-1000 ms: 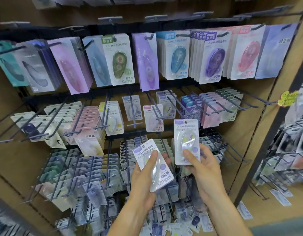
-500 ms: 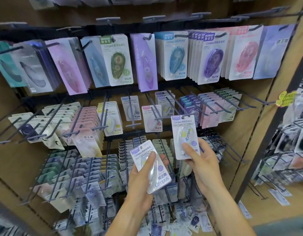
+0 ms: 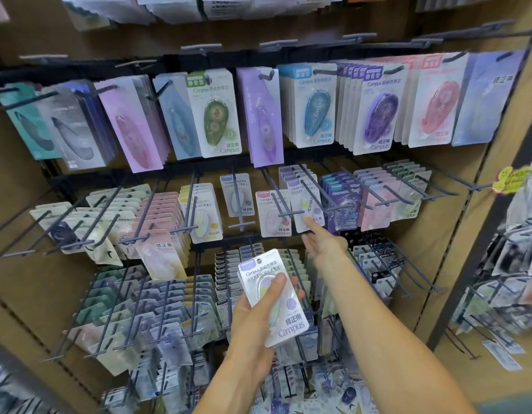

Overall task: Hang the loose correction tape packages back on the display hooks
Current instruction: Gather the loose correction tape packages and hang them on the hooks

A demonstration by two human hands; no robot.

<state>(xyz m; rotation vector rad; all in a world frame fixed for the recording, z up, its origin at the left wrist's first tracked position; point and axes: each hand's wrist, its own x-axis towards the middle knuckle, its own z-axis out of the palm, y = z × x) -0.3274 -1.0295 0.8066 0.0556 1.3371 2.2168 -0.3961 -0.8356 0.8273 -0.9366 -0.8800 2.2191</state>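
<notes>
pink package beside hung package, hooks

my head camera gives me even, fairly bright indoor light that seems to come from above, with soft shadows under the upper row of packages and along the black rail. the plastic blisters glint mildly. the wide lens bends the hooks and shelf lines outward. centre is reasonably sharp; the corners and right-hand rack smear into blur, and small print stays unreadable.

left hand: bare | right hand: bare | forearms: sleeveless
</notes>
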